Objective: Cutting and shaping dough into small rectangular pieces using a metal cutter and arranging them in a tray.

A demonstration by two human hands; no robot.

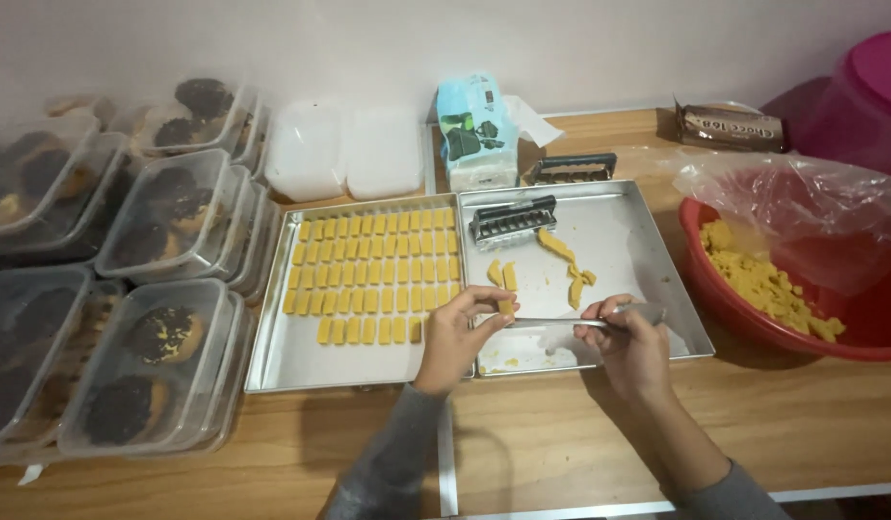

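Lowest in the frame, two grey sleeves lead up to the hands over the wooden counter [561, 433]. The left hand [455, 332] pinches a small yellow dough piece [505, 307] between thumb and fingertips, just above the near edge of the right metal tray [657, 260]. The right hand [633, 337] is closed around a flat metal blade [551, 323], whose tip reaches the dough piece. More dough pieces and a ridged metal cutter [511, 221] lie on that tray. The left tray [272, 337] holds neat rows of cut yellow pieces [368, 270]. At the right edge sits a red bowl [754, 318] of crumbled dough; lidded clear boxes [157, 366] fill the left side
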